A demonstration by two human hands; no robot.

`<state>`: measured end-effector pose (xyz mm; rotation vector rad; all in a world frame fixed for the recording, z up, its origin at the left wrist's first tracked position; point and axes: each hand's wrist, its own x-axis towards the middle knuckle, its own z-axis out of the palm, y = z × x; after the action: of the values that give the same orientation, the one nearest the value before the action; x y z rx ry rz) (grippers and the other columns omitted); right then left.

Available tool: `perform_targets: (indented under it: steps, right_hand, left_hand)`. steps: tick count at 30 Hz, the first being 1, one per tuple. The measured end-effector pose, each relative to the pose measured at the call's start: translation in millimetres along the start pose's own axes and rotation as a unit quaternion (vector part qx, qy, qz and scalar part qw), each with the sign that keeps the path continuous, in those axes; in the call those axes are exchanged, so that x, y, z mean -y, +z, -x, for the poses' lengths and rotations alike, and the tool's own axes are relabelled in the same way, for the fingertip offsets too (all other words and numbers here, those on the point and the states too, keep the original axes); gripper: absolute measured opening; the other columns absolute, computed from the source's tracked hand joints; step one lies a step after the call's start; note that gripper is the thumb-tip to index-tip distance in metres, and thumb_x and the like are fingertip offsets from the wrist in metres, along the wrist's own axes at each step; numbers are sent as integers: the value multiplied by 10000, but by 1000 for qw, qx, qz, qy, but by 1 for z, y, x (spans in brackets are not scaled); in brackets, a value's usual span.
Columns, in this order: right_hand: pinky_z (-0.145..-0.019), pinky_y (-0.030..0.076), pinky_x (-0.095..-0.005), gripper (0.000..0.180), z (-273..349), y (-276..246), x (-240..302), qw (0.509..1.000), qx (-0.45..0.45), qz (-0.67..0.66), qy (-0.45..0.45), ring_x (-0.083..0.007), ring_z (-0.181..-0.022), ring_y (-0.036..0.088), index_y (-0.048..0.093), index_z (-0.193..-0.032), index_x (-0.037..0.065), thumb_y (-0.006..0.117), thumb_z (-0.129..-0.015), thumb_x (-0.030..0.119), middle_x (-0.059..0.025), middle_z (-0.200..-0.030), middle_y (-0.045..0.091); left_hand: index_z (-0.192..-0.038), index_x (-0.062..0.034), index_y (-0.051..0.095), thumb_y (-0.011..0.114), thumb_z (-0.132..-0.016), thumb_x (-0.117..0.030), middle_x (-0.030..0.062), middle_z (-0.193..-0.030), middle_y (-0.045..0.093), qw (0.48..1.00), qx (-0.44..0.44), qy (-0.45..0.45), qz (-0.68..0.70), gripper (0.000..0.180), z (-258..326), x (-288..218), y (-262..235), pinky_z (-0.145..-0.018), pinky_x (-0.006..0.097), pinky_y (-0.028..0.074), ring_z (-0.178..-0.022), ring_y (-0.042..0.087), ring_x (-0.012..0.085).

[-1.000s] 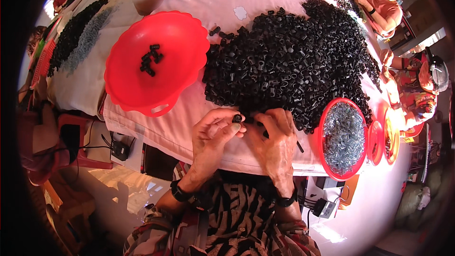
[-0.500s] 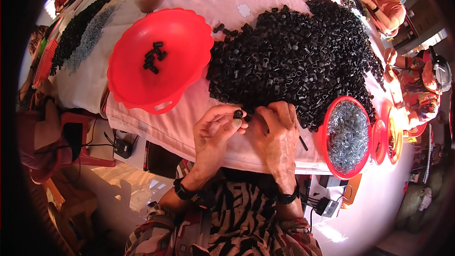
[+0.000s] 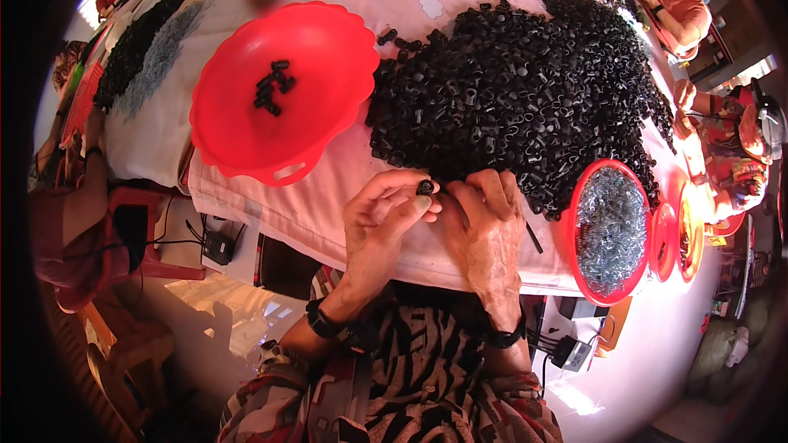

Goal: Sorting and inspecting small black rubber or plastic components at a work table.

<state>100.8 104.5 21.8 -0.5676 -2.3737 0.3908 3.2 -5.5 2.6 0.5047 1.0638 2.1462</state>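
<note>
Hands at the counter's (image 3: 328, 221) near edge: the left hand (image 3: 379, 226) pinches a small black plastic ring (image 3: 425, 187) between fingertips, touching the right hand (image 3: 486, 230), which rests curled, its grasp hidden. Behind lie a black ring heap (image 3: 517, 98), a red bowl (image 3: 238, 127) with few rings, and a red dish of metal parts (image 3: 609, 230).

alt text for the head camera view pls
The left hand pinches a small black ring beside the right hand, at the edge of a pink-covered table. Behind lie a big pile of black rings and a red bowl.
</note>
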Motion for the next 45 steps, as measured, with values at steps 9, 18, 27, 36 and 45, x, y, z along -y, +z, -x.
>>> perform_targets:
  steps: [9, 18, 27, 36, 45]
  right_hand:
    - [-706, 503, -404, 211, -1, -1, -1, 999, -27, -41, -15, -306, -815, 579, 688, -900, -2, 719, -695, -38, -96, -923, 615]
    - [-808, 535, -250, 259, 10, -30, 6, 881, -36, -421, 214, -153, -891, 680, 659, -1002, -16, 635, -779, -145, -86, -1005, 687]
    - [-634, 513, -287, 104, 14, -37, 6, 802, -71, -520, 284, -173, -690, 632, 669, -981, -27, 643, -882, -44, -135, -986, 688]
    - [-637, 520, -289, 76, 14, -35, 4, 797, -65, -530, 281, -153, -690, 635, 672, -956, -33, 641, -892, -61, -140, -951, 708]
    - [-657, 528, -276, 83, 13, -38, 7, 820, -48, -505, 266, -150, -723, 643, 676, -979, -53, 651, -900, -57, -128, -970, 695]
  left_hand:
    - [-1164, 19, 635, 620, -931, 43, 113, -1069, 693, 1000, 13, 2, 12, 235, 0, 1, -1, -822, 301, 554, -900, 668, 150]
    - [-1148, 0, 636, 595, -943, 17, 112, -1014, 700, 997, 59, -30, -42, 209, -1, -2, 3, -790, 309, 540, -860, 667, 160]
    - [-1176, 16, 606, 641, -929, 39, 126, -1003, 707, 993, 83, -77, -34, 251, 2, 4, 11, -748, 289, 579, -841, 694, 168]
    - [-1125, 32, 604, 640, -938, 24, 112, -981, 702, 988, 128, -79, -33, 191, 1, 4, 10, -749, 288, 566, -862, 673, 144]
    - [-1123, 32, 610, 635, -942, 20, 115, -981, 710, 988, 121, -91, -44, 183, 2, 4, 9, -750, 288, 564, -860, 671, 139]
